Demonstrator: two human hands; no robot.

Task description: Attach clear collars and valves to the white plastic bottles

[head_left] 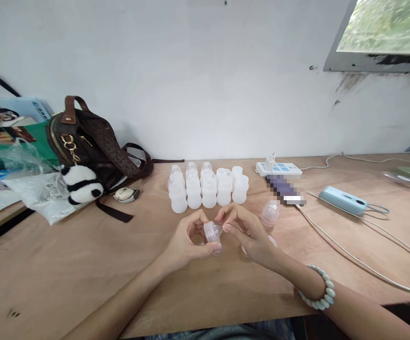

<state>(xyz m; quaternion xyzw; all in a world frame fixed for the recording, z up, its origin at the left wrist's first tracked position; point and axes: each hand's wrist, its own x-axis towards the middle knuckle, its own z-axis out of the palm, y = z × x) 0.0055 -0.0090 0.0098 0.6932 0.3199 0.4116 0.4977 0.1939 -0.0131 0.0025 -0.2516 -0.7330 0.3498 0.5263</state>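
Note:
My left hand (185, 238) grips a ribbed, translucent baby bottle collar (210, 233) between thumb and fingers, tilted to the right. A clear bottle nipple (219, 229) pokes out of that collar, and my right hand (250, 232) pinches its tip between thumb and forefinger. Small clear pieces (218, 250) lie on the table below the left hand, partly hidden by it. A thin pale ring (273, 241) is half covered by the right hand. Just beyond that hand stands a clear domed bottle cap (270, 214). Rows of white baby bottles (209, 191) stand behind both hands, many with clear domed caps.
A brown backpack (95, 141) with a panda plush (81, 184) rests at the left beside a clear plastic bag (38, 191). A computer mouse (126, 194) lies near it. Rightward are a power strip (288, 169), a phone (280, 188), a blue power bank (342, 200) and a white cable (335, 250).

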